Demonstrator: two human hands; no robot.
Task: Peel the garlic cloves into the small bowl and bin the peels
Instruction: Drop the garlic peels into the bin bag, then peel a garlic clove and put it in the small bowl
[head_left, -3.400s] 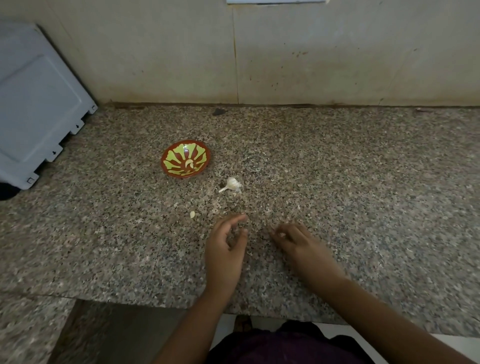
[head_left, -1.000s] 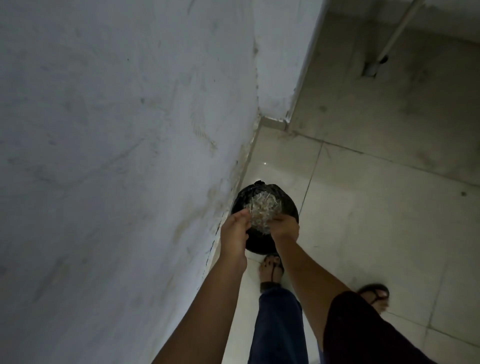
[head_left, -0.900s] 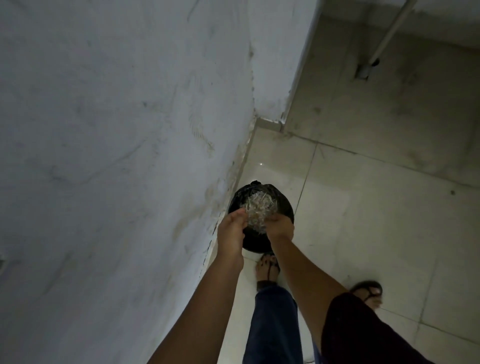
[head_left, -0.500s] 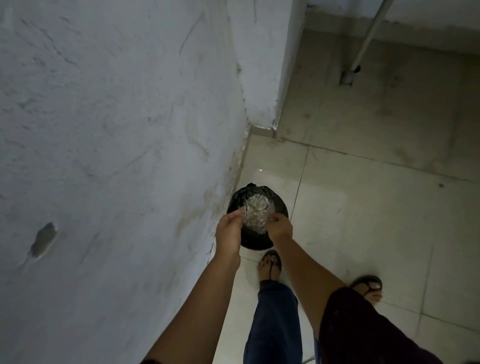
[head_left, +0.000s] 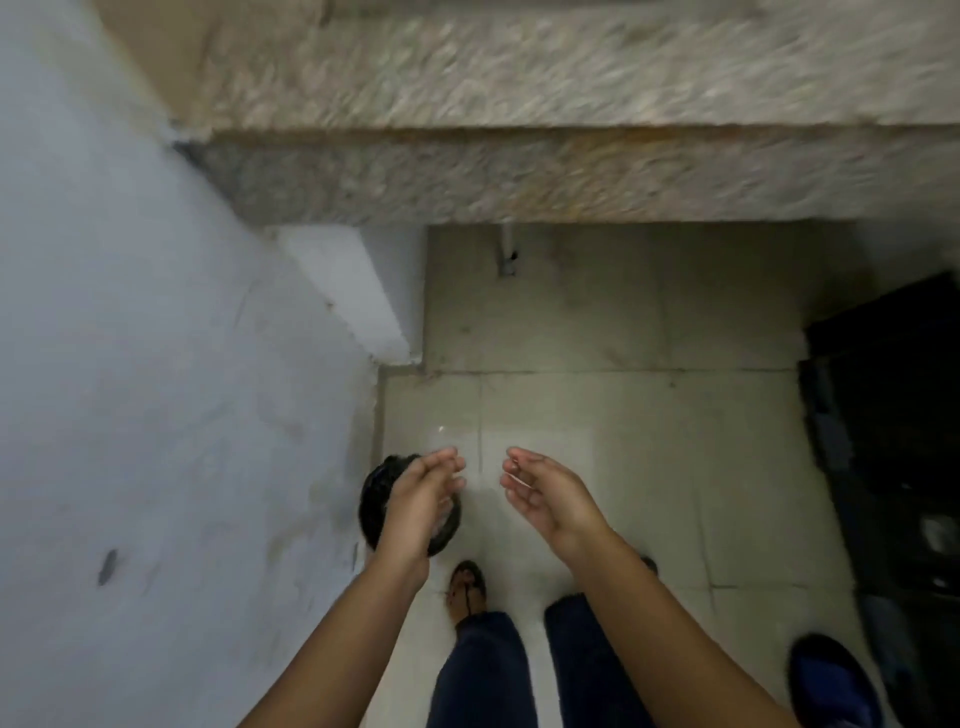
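I look down at the tiled floor beside a white wall. A small bin lined with a black bag (head_left: 375, 493) stands against that wall. My left hand (head_left: 421, 499) hovers over the bin and covers most of its mouth, fingers relaxed and holding nothing. My right hand (head_left: 545, 493) is to the right of the bin, above the floor, palm turned inward with loose fingers and nothing in it. The garlic, the small bowl and the peels are out of view.
The granite counter edge (head_left: 519, 182) runs across the top, blurred by head motion. A white wall (head_left: 156, 415) fills the left. A dark cabinet or object (head_left: 893, 415) stands at the right. My sandalled foot (head_left: 467, 592) is just below the bin.
Both hands were close together over the bin; now they have come apart and are empty. The view has swung up, bringing the counter edge into sight.
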